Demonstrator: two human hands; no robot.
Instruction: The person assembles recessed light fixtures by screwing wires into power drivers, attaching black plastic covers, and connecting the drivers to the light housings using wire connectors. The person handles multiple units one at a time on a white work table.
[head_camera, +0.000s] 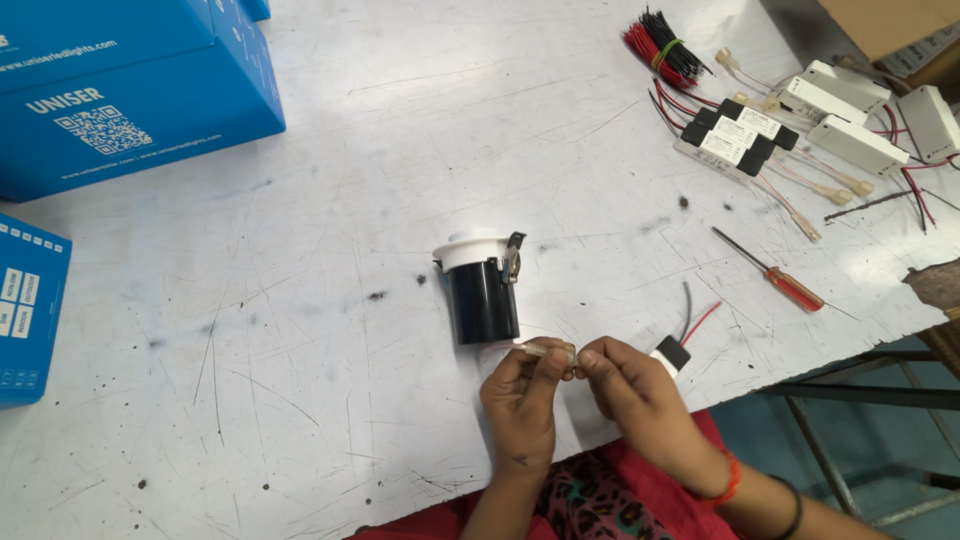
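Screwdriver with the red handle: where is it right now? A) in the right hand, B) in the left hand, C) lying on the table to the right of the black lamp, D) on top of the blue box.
C: the screwdriver lies flat on the table, right of the black lamp; both the left hand and the right hand pinch a small clear connector instead.

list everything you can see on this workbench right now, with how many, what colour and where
Table: one, white and scratched, fills the view.
Lamp body: one, black with white rim, centre.
Connector: one, clear, between both hands' fingertips.
Screwdriver: one, red handle, right of centre.
Driver boxes: several, white, some with black ends, upper right.
Wire bundle: one, red and black, top right.
Blue boxes: at least two, upper left and left edge.
Cardboard box: one, brown, top right corner.
Left hand: pinching the connector.
Right hand: pinching the connector.
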